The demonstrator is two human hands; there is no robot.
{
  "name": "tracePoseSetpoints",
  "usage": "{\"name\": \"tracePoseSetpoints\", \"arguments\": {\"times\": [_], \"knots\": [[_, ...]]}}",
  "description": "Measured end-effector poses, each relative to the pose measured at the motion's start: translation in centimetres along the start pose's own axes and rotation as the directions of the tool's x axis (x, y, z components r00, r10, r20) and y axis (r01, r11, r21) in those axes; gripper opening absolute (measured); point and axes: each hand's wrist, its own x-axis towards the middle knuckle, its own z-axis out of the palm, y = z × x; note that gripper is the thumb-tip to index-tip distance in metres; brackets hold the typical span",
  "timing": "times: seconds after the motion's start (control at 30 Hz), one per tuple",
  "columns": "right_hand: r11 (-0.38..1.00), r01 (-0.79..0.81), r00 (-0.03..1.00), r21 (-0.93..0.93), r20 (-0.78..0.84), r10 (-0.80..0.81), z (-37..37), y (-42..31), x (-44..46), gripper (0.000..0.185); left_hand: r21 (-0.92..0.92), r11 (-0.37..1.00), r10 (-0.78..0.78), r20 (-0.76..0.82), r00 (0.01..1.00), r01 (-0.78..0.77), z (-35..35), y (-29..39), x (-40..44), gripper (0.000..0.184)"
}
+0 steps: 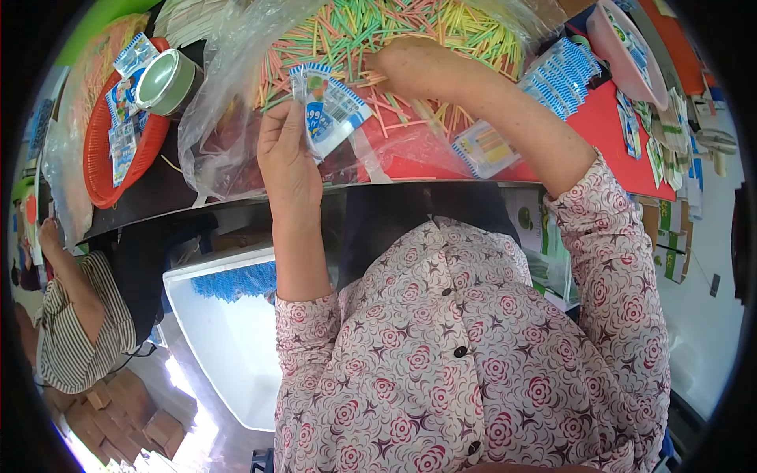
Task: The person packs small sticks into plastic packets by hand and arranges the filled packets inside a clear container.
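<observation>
My left hand (288,146) is closed on a small blue-and-white printed packet (325,114), pinching its left edge between thumb and fingers. The packet is tilted, its wider end toward the lower right. My right hand (410,67) reaches into a heap of thin coloured sticks (335,35) in pink, green and yellow. Its fingers are bent together at the sticks, partly hidden by the hand itself. Below my right forearm lies a clear-fronted packet (485,150) with sticks inside. A stack of blue-striped packets (560,75) lies to the right of that forearm.
A clear plastic sheet (213,118) lies under the heap. At left stand a red basket (96,162) with packets and a green-lined cup (167,83). A pink basin (631,59) stands at right. Below the table edge is a white bin (229,339); another person (87,323) sits at left.
</observation>
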Motion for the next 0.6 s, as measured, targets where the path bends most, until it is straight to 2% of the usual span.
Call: {"name": "tracePoseSetpoints", "arguments": {"times": [0.2, 0.3, 0.47, 0.57, 0.6], "knots": [[0.999, 0.005, 1.0, 0.048, -0.001, -0.005, 0.4, 0.5, 0.1, 0.019, -0.015, 1.0, -0.014, 0.02, 1.0, 0.014, 0.3, 0.2, -0.1, 0.006], [0.999, 0.053, 0.987, 0.012, -0.151, -0.051, 1.5, 0.3, -0.4, 0.022, -0.005, 1.0, -0.006, 0.018, 1.0, 0.006, 0.3, 0.1, -0.1, 0.006], [1.0, 0.0, 0.981, -0.012, -0.196, -0.002, 2.1, -0.6, -0.7, 0.022, 0.015, 1.0, 0.0, 0.021, 1.0, 0.0, 0.4, 0.1, -0.1, 0.005], [0.981, -0.051, 0.985, 0.19, -0.153, 0.081, 2.3, 0.5, 0.0, 0.019, 0.013, 1.0, -0.003, 0.021, 1.0, 0.003, 0.3, 0.1, -0.1, 0.005], [0.981, -0.048, 0.985, 0.188, -0.153, 0.078, 2.2, 1.0, 0.1, 0.019, 0.012, 1.0, -0.004, 0.019, 1.0, 0.004, 0.2, 0.1, 0.0, 0.005]]}}
